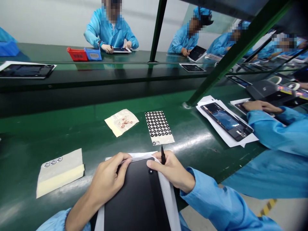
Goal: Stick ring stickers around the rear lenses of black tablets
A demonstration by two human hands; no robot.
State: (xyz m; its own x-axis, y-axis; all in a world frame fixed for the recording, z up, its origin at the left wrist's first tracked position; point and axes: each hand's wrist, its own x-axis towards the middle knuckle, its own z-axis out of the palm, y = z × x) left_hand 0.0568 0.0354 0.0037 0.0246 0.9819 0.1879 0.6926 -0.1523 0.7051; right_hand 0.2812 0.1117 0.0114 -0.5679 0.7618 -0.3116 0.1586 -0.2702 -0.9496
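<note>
A black tablet panel [134,195] lies on white paper [169,205] at the near edge of the green table. My left hand [108,176] pinches the paper's far edge at the panel's top left corner. At the top right corner, my right hand [169,166] holds black tweezers [163,155], tips up, its thumb on the panel and its fingers on the paper. Close below that thumb is a small round camera spot [150,171]. Beyond the hands lie a sheet of black ring stickers [158,126] and a paper with small copper-coloured pieces [122,122].
A sheet with a few ring stickers [60,173] is at left. An opened tablet [226,121] lies on papers at right, beside a co-worker's sleeve [276,128]. A green post [235,54] slants down to the table. Red [77,54] and blue bins [93,54] stand across.
</note>
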